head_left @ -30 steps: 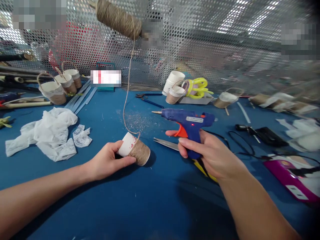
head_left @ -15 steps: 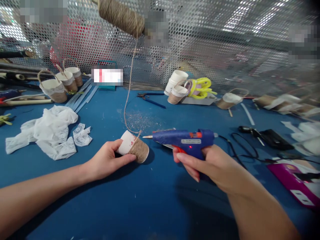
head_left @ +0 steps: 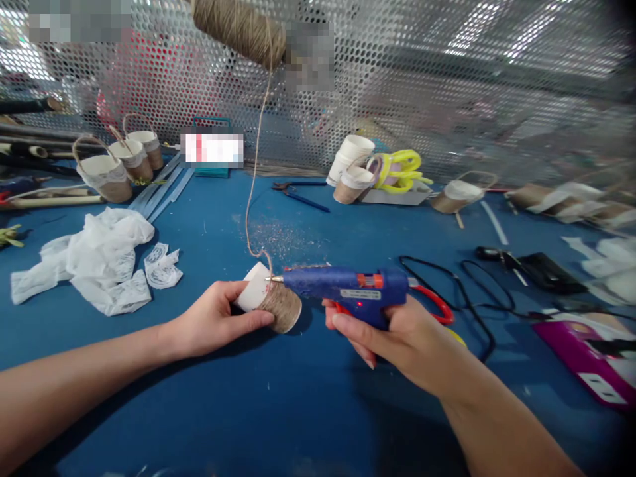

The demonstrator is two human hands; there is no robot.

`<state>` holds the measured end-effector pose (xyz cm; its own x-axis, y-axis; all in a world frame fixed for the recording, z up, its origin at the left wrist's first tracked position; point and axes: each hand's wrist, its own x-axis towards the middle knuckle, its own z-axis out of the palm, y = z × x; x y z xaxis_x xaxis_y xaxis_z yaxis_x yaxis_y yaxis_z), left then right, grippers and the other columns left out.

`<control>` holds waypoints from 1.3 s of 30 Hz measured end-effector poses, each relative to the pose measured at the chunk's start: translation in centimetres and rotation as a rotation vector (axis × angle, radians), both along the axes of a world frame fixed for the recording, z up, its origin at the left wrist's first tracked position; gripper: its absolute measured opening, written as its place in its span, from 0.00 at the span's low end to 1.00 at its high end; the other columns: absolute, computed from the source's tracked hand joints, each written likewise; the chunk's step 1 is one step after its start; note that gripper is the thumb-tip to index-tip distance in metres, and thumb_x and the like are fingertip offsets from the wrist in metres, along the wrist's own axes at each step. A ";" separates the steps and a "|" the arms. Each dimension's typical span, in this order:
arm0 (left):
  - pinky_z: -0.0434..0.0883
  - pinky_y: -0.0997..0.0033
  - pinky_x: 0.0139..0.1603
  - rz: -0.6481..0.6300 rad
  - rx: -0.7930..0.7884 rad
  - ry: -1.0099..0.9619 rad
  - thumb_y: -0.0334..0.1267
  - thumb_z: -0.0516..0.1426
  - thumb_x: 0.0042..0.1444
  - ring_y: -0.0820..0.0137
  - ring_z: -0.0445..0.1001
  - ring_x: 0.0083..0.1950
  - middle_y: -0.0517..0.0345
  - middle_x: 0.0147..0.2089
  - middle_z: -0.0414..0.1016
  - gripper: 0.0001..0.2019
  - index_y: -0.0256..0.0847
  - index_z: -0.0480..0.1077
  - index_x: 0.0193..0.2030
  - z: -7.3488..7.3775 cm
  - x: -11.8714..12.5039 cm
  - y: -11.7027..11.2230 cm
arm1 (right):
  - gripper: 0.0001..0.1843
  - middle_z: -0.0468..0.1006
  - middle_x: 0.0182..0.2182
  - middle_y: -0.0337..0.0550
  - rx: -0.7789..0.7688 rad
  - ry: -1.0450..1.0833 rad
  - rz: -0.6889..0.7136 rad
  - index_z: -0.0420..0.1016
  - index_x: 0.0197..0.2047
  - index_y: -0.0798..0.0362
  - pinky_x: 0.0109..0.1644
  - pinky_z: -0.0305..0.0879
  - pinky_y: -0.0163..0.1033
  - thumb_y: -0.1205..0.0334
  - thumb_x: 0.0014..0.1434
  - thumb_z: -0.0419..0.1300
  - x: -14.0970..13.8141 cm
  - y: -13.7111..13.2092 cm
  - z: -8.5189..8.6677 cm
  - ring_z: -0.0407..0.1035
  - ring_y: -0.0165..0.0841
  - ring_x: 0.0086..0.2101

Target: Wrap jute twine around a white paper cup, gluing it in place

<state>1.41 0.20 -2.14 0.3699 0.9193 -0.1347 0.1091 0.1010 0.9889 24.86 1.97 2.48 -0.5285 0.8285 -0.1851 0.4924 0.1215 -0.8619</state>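
Observation:
My left hand (head_left: 218,321) grips a small paper cup (head_left: 283,308) lying tilted, its lower part wrapped in brown twine and its upper part bare white. From the cup a strand of twine (head_left: 256,159) runs up to a large twine spool (head_left: 238,30) hanging above. In my right hand (head_left: 382,331) is a blue hot glue gun (head_left: 342,281), held by its handle with a red light lit. Its metal nozzle lies over the cup at the upper edge of the wrapping; whether it touches cannot be made out.
White lace (head_left: 106,258) lies at left, near several twine-wrapped cups with handles (head_left: 116,185). Blue-handled pliers (head_left: 301,195) lie behind the cup. White cups (head_left: 348,159) and yellow-handled scissors (head_left: 400,172) stand at the back. A black cord (head_left: 447,281) and a purple object (head_left: 571,358) are at right.
My right hand has moved the glue gun left, bringing its nozzle from beside the cup to over it. Red-handled scissors behind the gun now show. The cup has shifted and turned slightly.

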 end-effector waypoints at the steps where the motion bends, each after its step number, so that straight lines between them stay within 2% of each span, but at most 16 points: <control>1: 0.68 0.77 0.33 0.004 0.005 -0.007 0.37 0.59 0.48 0.73 0.70 0.30 0.57 0.32 0.76 0.11 0.32 0.71 0.36 -0.1 0.0 0.0 | 0.13 0.63 0.13 0.30 0.015 -0.016 -0.010 0.66 0.36 0.54 0.20 0.62 0.31 0.51 0.56 0.54 0.1 0.0 0.0 0.60 0.24 0.15; 5: 0.69 0.76 0.34 0.022 0.056 0.002 0.38 0.58 0.50 0.73 0.70 0.31 0.56 0.33 0.76 0.11 0.32 0.71 0.36 -0.3 -0.1 0.0 | 0.13 0.64 0.12 0.31 0.086 -0.085 -0.035 0.66 0.31 0.52 0.19 0.62 0.32 0.51 0.55 0.55 0.2 -0.2 0.2 0.61 0.25 0.14; 8: 0.69 0.74 0.33 0.057 0.111 0.091 0.40 0.57 0.50 0.71 0.70 0.31 0.55 0.33 0.76 0.11 0.32 0.71 0.36 -0.3 -0.1 0.0 | 0.12 0.65 0.12 0.32 0.183 -0.103 -0.001 0.67 0.27 0.50 0.17 0.60 0.32 0.50 0.54 0.56 0.0 -0.4 0.2 0.60 0.26 0.13; 10: 0.69 0.73 0.34 0.068 0.174 0.162 0.40 0.57 0.51 0.70 0.71 0.31 0.55 0.32 0.76 0.11 0.32 0.71 0.35 -0.2 -0.1 0.0 | 0.11 0.64 0.11 0.32 0.240 -0.098 0.008 0.68 0.27 0.48 0.16 0.58 0.33 0.50 0.54 0.56 -0.2 -0.5 0.1 0.60 0.27 0.13; 13: 0.69 0.72 0.36 0.053 0.292 0.232 0.40 0.56 0.52 0.69 0.71 0.33 0.54 0.33 0.76 0.10 0.33 0.71 0.34 -0.1 -0.1 0.0 | 0.10 0.65 0.12 0.34 0.314 -0.123 -0.013 0.70 0.29 0.46 0.18 0.61 0.35 0.50 0.53 0.57 -0.3 -0.7 0.1 0.65 0.31 0.16; 16: 0.69 0.71 0.37 0.060 0.356 0.279 0.40 0.56 0.52 0.69 0.71 0.33 0.54 0.33 0.76 0.10 0.33 0.71 0.34 -0.2 -0.1 0.1 | 0.11 0.71 0.19 0.38 0.388 -0.181 -0.042 0.72 0.35 0.45 0.26 0.67 0.38 0.49 0.52 0.58 0.0 -1.1 -0.3 0.71 0.36 0.25; 18: 0.69 0.71 0.36 0.070 0.351 0.301 0.41 0.57 0.52 0.69 0.71 0.33 0.54 0.33 0.76 0.11 0.33 0.71 0.34 -0.2 -0.1 0.1 | 0.15 0.76 0.27 0.41 0.463 -0.227 -0.077 0.71 0.40 0.44 0.34 0.70 0.41 0.48 0.51 0.59 0.4 -1.4 -0.9 0.72 0.39 0.33; 21: 0.70 0.72 0.35 0.064 0.319 0.304 0.41 0.56 0.52 0.69 0.72 0.33 0.54 0.33 0.76 0.12 0.33 0.70 0.36 -0.1 -0.1 0.0 | 0.20 0.76 0.40 0.45 0.592 -0.288 -0.132 0.70 0.45 0.45 0.44 0.69 0.45 0.46 0.50 0.58 0.9 -1.8 -1.8 0.70 0.43 0.42; 23: 0.70 0.72 0.35 0.053 0.304 0.298 0.41 0.56 0.53 0.68 0.72 0.33 0.54 0.34 0.76 0.13 0.33 0.69 0.39 0.0 -0.1 -0.1 | 0.21 0.75 0.43 0.46 0.643 -0.312 -0.146 0.71 0.44 0.45 0.46 0.67 0.48 0.45 0.50 0.58 1.1 -1.9 -1.9 0.69 0.45 0.44; 25: 0.69 0.72 0.35 0.049 0.296 0.297 0.42 0.56 0.53 0.68 0.72 0.34 0.54 0.35 0.76 0.14 0.33 0.68 0.41 0.1 -0.1 -0.1 | 0.18 0.75 0.41 0.46 0.639 -0.300 -0.117 0.72 0.42 0.45 0.45 0.68 0.47 0.46 0.51 0.58 0.9 -1.7 -1.5 0.70 0.44 0.42; 29: 0.69 0.74 0.35 0.032 0.291 0.282 0.42 0.55 0.54 0.69 0.71 0.34 0.55 0.35 0.76 0.14 0.35 0.66 0.43 0.1 -0.2 -0.1 | 0.08 0.77 0.32 0.41 0.537 -0.220 -0.015 0.72 0.35 0.45 0.38 0.70 0.41 0.53 0.53 0.57 0.0 -1.4 -0.2 0.72 0.38 0.31; 32: 0.68 0.73 0.35 0.033 0.301 0.299 0.43 0.55 0.54 0.69 0.71 0.34 0.54 0.36 0.75 0.14 0.34 0.65 0.43 0.1 -0.3 0.0 | 0.09 0.77 0.31 0.42 0.546 -0.233 -0.081 0.71 0.34 0.47 0.37 0.69 0.42 0.52 0.51 0.58 -0.4 -1.5 0.2 0.72 0.39 0.32; 36: 0.68 0.73 0.34 0.035 0.307 0.306 0.43 0.54 0.55 0.70 0.70 0.34 0.55 0.36 0.74 0.14 0.34 0.65 0.43 0.2 -0.3 0.0 | 0.06 0.74 0.23 0.40 0.427 -0.223 -0.019 0.70 0.28 0.47 0.30 0.68 0.41 0.54 0.52 0.57 -0.7 -1.7 0.5 0.70 0.36 0.26; 39: 0.68 0.73 0.37 0.016 0.302 0.261 0.42 0.54 0.55 0.69 0.70 0.36 0.54 0.38 0.74 0.14 0.35 0.64 0.45 0.2 -0.3 -0.1 | 0.05 0.71 0.20 0.38 0.413 -0.193 -0.023 0.68 0.27 0.46 0.28 0.67 0.40 0.56 0.52 0.58 -0.9 -1.7 0.7 0.67 0.34 0.22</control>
